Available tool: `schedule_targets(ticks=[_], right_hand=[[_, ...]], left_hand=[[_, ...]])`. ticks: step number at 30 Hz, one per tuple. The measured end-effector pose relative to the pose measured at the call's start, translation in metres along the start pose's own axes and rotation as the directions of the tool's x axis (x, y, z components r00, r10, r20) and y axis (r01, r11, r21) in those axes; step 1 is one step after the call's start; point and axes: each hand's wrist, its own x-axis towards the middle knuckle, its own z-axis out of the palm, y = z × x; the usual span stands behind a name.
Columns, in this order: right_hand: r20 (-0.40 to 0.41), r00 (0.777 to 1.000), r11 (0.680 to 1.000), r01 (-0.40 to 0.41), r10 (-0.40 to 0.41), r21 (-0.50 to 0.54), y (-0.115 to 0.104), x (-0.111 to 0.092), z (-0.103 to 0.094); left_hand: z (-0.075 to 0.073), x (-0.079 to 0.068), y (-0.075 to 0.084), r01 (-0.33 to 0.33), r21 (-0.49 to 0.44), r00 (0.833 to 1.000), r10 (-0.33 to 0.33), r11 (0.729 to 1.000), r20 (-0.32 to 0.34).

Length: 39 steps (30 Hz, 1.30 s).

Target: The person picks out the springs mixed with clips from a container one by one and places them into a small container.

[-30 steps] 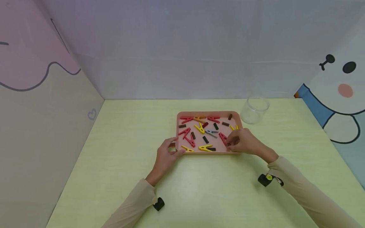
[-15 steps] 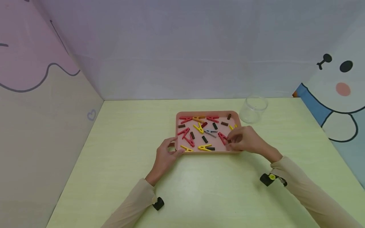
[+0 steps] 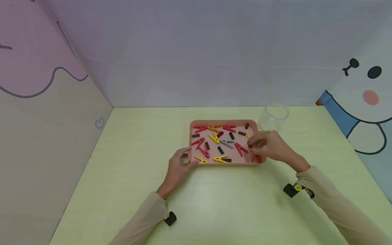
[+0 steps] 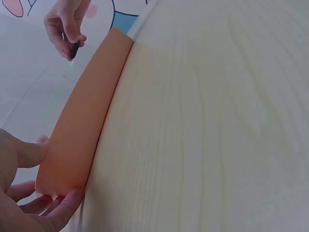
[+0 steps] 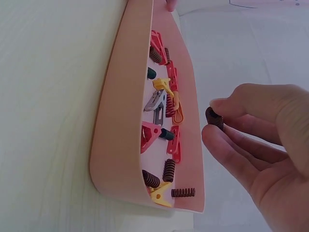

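A pink tray (image 3: 225,164) holds red, yellow and grey clips and several coil springs. At its front left corner my left hand (image 3: 178,169) grips the wall, with thumb and fingers around the corner (image 4: 60,179). My right hand (image 3: 273,148) is above the tray's right side. It pinches a dark coil spring (image 5: 215,118) between thumb and fingertips, raised clear of the tray floor. Just left of that hand lies a red clip (image 3: 240,149). Part of a yellow clip and the tray's right wall are hidden behind the right hand.
A clear round jar (image 3: 273,119) stands behind the tray's right end, its lower part covered by the right hand. The pale wooden table (image 3: 122,143) meets a light backdrop (image 3: 196,81) at the back.
My right hand has risen and moved right from the tray's front right area with the spring, uncovering red clip parts in that corner. My left hand stays on the tray.
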Motion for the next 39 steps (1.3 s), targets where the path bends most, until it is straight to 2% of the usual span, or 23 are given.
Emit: schedule_targets(ticks=[9, 26, 39], right_hand=[[-0.013, 1.0, 1.0, 0.011, -0.011, 0.021, -0.001, 0.002, -0.012], [-0.059, 0.997, 0.999, 0.041, -0.041, 0.0, 0.002, 0.001, -0.031], [-0.062, 0.998, 0.999, 0.02, -0.022, -0.03, 0.005, 0.007, -0.044]], left_hand=[[-0.001, 0.002, 0.001, -0.011, 0.013, 1.0, 0.011, 1.0, -0.002], [0.0, -0.002, 0.0, -0.003, 0.03, 1.0, 0.004, 1.0, -0.01], [0.002, -0.002, -0.001, -0.005, 0.045, 1.0, 0.006, 0.999, -0.013]])
